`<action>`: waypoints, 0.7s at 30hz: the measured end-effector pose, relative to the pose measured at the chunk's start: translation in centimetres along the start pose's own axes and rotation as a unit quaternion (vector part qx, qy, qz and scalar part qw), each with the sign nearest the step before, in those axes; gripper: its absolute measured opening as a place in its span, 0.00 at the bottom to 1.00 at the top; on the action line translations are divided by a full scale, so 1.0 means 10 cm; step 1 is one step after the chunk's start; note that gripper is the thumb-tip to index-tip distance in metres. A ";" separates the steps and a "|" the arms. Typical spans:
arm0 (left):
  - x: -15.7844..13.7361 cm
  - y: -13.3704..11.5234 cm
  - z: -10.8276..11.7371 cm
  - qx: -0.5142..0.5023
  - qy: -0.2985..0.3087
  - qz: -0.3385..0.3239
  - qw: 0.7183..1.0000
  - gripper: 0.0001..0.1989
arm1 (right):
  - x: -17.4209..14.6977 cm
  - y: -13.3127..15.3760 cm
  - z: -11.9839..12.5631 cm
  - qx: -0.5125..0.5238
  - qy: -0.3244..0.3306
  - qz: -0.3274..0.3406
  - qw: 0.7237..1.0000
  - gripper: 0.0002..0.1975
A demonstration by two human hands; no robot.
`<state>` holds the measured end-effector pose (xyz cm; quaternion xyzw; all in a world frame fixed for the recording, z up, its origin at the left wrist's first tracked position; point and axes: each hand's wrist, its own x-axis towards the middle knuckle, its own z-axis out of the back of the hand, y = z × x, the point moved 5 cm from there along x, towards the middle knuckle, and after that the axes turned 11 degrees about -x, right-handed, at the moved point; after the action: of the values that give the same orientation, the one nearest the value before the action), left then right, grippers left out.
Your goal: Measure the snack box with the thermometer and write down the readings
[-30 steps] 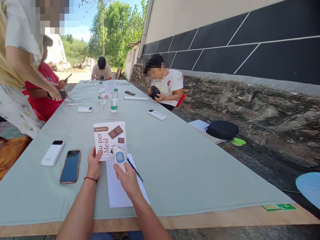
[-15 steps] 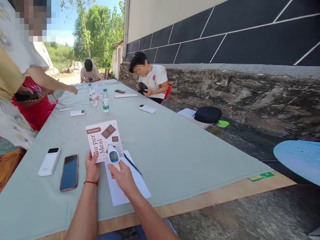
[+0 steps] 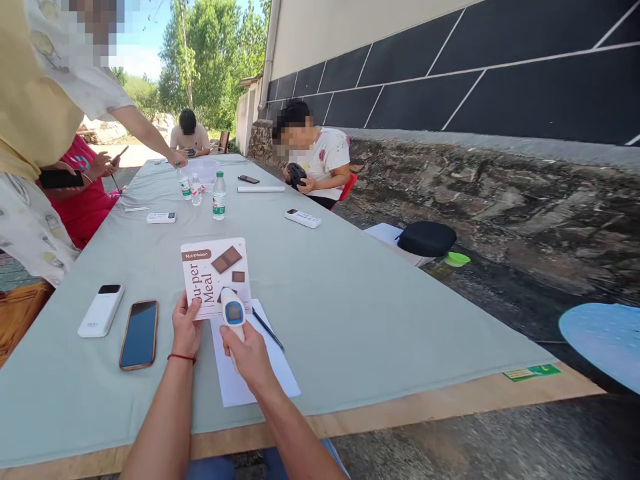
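My left hand (image 3: 186, 328) grips the lower left edge of a white and brown booklet or packet (image 3: 235, 277) printed "Meal", holding it upright above the table. Wrapped round the handle of a white infrared thermometer (image 3: 234, 309) is my right hand (image 3: 250, 353); its small screen faces me and its head overlaps the packet's lower right part. Below both hands a sheet of white paper (image 3: 265, 381) lies on the cloth, with a dark pen (image 3: 269, 329) along its right side. Left of my left hand lies a phone in a brown case (image 3: 139, 335).
A white power bank (image 3: 101, 311) lies at the left of the cloth-covered table (image 3: 380, 340). Farther off stand several bottles (image 3: 219, 196), and more power banks (image 3: 303, 218) lie about. Several people are around the table; one standing person's hand (image 3: 177, 159) reaches to a bottle.
The standing person's arm has moved right, its hand now at a bottle, which tilts. My view has shifted slightly left. My hands keep their hold on the packet and thermometer.
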<state>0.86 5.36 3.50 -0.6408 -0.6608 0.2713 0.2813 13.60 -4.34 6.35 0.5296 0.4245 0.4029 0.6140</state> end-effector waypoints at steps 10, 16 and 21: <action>-0.02 -0.01 -0.01 -0.011 -0.017 0.011 1.000 0.31 | 0.03 -0.08 -0.01 -0.013 0.006 -0.001 1.000 0.14; -0.03 -0.01 -0.03 0.010 -0.001 0.009 1.000 0.32 | 0.05 -0.15 0.00 -0.005 0.007 -0.015 1.000 0.14; -0.03 0.00 -0.03 0.014 -0.002 0.007 1.000 0.32 | 0.04 -0.15 0.00 0.004 0.002 -0.016 1.000 0.14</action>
<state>1.07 5.08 3.65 -0.6412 -0.6526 0.2837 0.2872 13.76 -4.17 4.87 0.5242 0.4360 0.3925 0.6173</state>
